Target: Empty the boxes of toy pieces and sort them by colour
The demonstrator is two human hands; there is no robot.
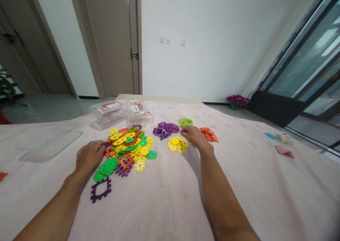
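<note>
A mixed pile of plastic interlocking pieces [130, 145], gear-like discs and notched squares in yellow, green, orange and purple, lies left of centre on the cloth. At its left edge is my left hand [89, 155], fingers stretched toward the pieces and touching the rim of the pile. My right hand [196, 135] is closed, fingers curled down, just in front of a light green stack [186, 122]; whatever it may hold is hidden. Beside it are yellow discs [177, 144], a purple heap [166, 129] and orange pieces [209, 134]. A green piece shows partly beneath the right wrist.
Clear plastic boxes [106, 110] with labels stand behind the pile, and transparent lids [50, 142] lie at left. A purple square frame [101, 189] lies near the front. On the right are a white box [284, 138], a pink piece [284, 151] and a blue item [270, 136].
</note>
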